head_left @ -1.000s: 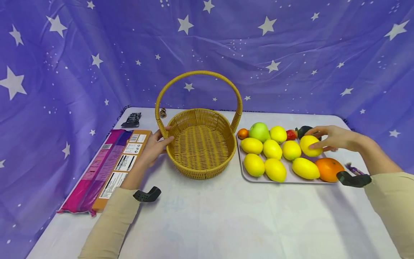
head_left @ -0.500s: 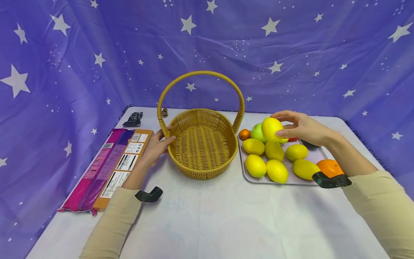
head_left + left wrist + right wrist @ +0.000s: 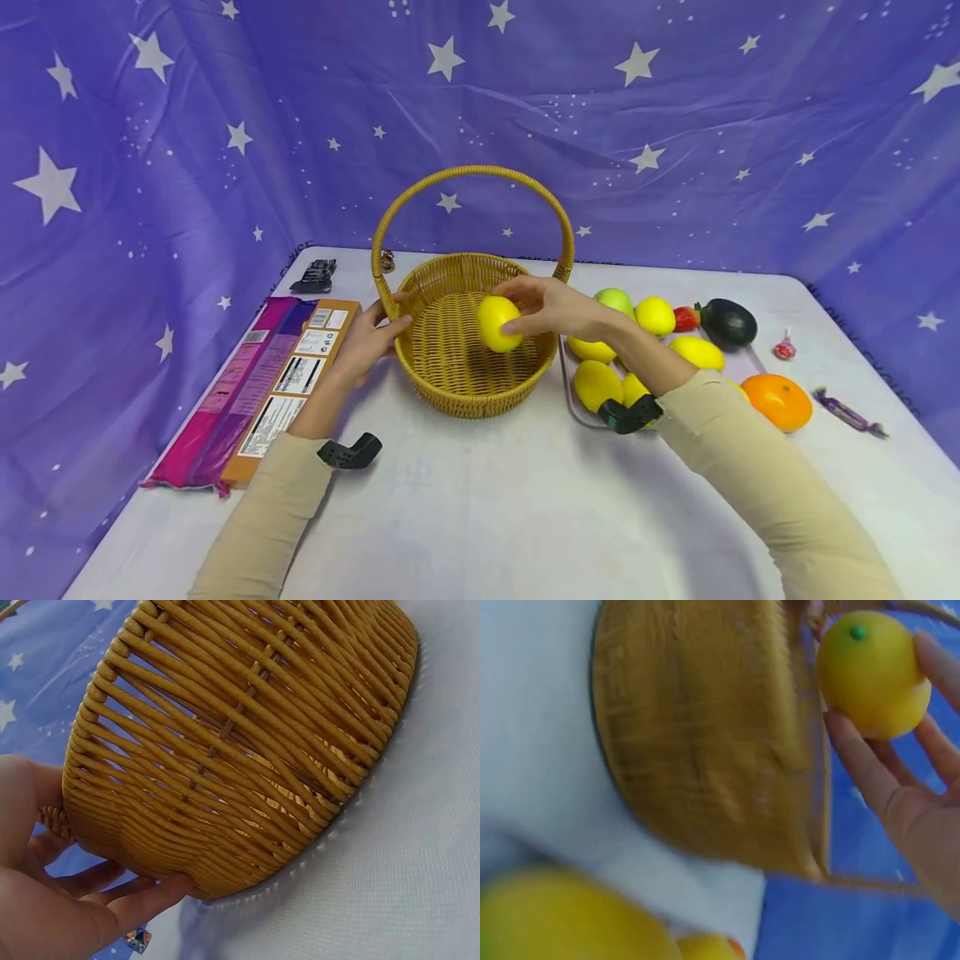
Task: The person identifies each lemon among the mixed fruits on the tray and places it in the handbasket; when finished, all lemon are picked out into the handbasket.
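A round wicker basket [image 3: 468, 404] with a tall arched handle stands mid-table, its woven bottom bare. My left hand [image 3: 367, 340] grips the basket's left side where the handle meets the rim; in the left wrist view its fingers [image 3: 150, 904] lie against the outer weave. Over the basket's opening, my right hand [image 3: 551, 308] holds a lemon [image 3: 498, 323] between thumb and fingers. The right wrist view shows this lemon's green tip, above the rim.
A tray [image 3: 577, 412] at right holds several lemons, a green apple [image 3: 615, 300], a strawberry [image 3: 686, 318], a dark avocado-like fruit [image 3: 727, 323] and an orange [image 3: 778, 402], partly behind my right arm. Wrapped candies [image 3: 851, 412] lie beyond. Left are a pink-purple package [image 3: 217, 396] and cardboard box [image 3: 258, 433].
My right hand has lifted a lemon from the tray's back right and carried it left to above the basket. The left hand has stayed on the basket.
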`<state>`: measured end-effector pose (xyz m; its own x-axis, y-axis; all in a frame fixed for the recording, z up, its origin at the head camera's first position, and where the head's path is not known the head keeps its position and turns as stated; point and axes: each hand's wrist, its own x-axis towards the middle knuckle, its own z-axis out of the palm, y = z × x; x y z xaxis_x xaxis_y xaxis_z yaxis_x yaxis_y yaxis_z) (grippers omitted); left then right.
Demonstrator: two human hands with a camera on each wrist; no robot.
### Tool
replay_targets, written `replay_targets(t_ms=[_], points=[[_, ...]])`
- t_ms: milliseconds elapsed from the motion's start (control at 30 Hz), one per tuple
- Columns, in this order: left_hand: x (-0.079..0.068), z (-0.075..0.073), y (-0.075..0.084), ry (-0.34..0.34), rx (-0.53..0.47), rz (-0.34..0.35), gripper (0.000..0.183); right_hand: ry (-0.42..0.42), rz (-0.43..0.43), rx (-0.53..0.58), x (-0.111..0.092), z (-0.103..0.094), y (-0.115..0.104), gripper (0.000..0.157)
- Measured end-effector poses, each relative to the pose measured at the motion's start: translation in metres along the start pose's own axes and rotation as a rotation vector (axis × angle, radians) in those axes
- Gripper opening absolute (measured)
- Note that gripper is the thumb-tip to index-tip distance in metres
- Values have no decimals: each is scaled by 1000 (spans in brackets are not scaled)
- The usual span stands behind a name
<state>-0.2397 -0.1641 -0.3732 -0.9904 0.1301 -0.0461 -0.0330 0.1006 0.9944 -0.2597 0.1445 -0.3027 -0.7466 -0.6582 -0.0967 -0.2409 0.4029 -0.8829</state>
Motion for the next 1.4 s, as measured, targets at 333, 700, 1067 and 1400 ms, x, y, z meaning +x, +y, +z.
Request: replay_targets(t_ms=[333,700,1067,1400], points=[[2,4,0,-3,5,-15,51,-71,170,83,48,63,6,56],[3,3,1,2,10,2,52,-147,156,1,63,80,5,60],[4,1,-2,8,13,-1,52,-219,175,292,42,42,4,57],[2,0,-3,12,2,-2,51,-75,96,101,-47,-53,5,57]])
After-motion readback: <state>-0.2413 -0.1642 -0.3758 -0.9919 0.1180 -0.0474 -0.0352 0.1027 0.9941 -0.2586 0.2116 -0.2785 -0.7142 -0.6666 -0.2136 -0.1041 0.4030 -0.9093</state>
